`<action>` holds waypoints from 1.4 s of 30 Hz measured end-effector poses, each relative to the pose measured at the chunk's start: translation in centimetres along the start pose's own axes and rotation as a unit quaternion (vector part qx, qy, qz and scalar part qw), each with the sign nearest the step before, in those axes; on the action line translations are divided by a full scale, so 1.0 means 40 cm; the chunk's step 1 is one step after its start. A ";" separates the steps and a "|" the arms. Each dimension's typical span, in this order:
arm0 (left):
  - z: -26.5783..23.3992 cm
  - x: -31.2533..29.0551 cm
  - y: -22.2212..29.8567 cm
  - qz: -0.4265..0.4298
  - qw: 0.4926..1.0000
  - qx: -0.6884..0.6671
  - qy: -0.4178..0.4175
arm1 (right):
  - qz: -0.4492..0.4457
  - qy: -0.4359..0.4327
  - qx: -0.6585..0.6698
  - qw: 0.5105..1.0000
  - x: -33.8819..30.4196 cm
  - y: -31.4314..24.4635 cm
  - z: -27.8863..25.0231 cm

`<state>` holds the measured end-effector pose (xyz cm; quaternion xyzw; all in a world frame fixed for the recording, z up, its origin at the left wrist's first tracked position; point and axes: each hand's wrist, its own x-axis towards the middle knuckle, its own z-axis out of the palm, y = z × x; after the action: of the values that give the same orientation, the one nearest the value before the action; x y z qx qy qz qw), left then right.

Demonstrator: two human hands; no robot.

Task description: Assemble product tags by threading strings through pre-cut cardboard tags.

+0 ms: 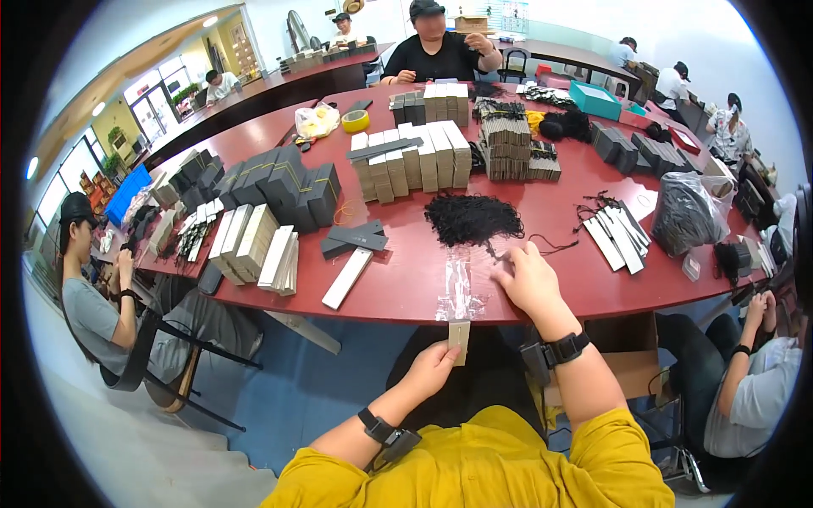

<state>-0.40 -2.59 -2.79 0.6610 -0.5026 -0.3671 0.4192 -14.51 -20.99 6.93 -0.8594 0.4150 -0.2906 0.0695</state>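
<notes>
While in left grip point(432, 370), card point(459, 336) lengthwise forward.

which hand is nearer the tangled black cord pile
Right. The right hand is close beside the black cord pile; the left hand is farther back, holding a beige rectangular piece.

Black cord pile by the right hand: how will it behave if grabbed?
The black cord pile is probably floppy: its thin strands slump into a loose heap. It seems apt to snag, since strands overlap and stray ends trail toward the right hand. Rolling looks unlikely, as it lies spread on the red table.
</notes>
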 end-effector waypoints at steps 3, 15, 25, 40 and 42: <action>-0.017 -0.019 -0.011 0.064 0.996 0.046 0.029 | -0.056 -0.020 0.011 0.998 0.026 0.018 0.039; -0.132 -0.090 0.021 0.051 0.994 0.096 0.019 | -0.079 0.006 0.044 0.996 0.068 0.013 0.057; -0.178 -0.069 0.168 0.029 0.986 -0.147 -0.067 | 0.025 0.045 0.359 0.932 0.226 0.014 -0.039; -0.170 0.128 0.406 0.018 0.922 -0.353 -0.155 | 0.005 -0.049 0.638 0.768 0.242 -0.095 -0.288; -0.143 0.142 0.426 -0.035 0.855 -0.482 -0.188 | 0.060 -0.108 0.637 0.761 0.178 -0.106 -0.265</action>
<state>-0.02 -9.51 14.75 0.3113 -0.3084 -0.6949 0.5701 -14.10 -22.31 20.33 -0.6165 0.1751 -0.3882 0.6622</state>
